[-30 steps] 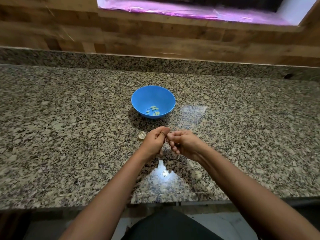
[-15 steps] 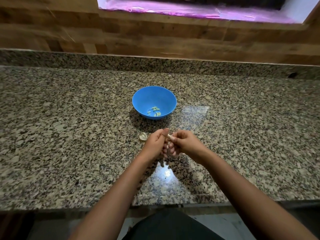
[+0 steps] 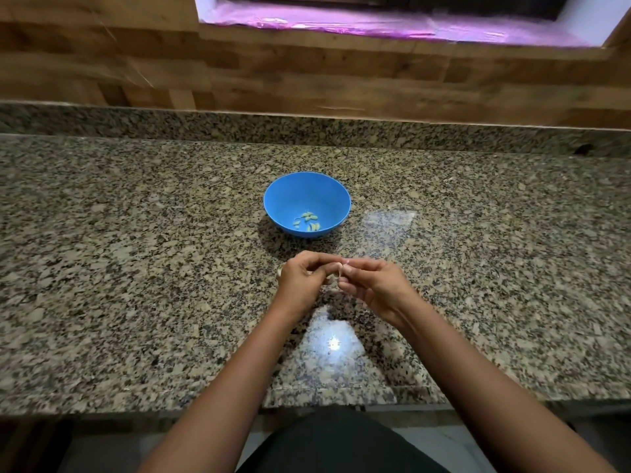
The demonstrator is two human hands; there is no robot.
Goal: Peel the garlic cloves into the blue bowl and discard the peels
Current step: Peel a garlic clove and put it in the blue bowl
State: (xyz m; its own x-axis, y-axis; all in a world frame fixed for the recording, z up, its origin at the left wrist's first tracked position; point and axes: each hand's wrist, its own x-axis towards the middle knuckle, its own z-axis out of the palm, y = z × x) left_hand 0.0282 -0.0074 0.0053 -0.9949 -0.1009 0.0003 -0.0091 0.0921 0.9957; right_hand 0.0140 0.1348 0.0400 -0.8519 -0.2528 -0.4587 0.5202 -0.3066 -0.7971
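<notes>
A blue bowl [image 3: 290, 196] stands on the granite counter with several peeled garlic cloves [image 3: 307, 221] at its bottom. Just in front of it, my left hand [image 3: 302, 283] and my right hand [image 3: 374, 286] meet above the counter and pinch one garlic clove [image 3: 336, 272] between their fingertips. The clove is pale and mostly hidden by my fingers. A bit of pale garlic [image 3: 279, 270] on the counter peeks out at the left edge of my left hand.
The speckled granite counter [image 3: 136, 268] runs left and right, with a raised granite strip and a wooden wall [image 3: 307, 80] behind. Its front edge [image 3: 102, 404] lies close to my body. A bright light reflection sits between my forearms.
Both hands have stayed together in front of the bowl, working the clove with small finger movements. My left hand now covers most of the garlic piece on the counter.
</notes>
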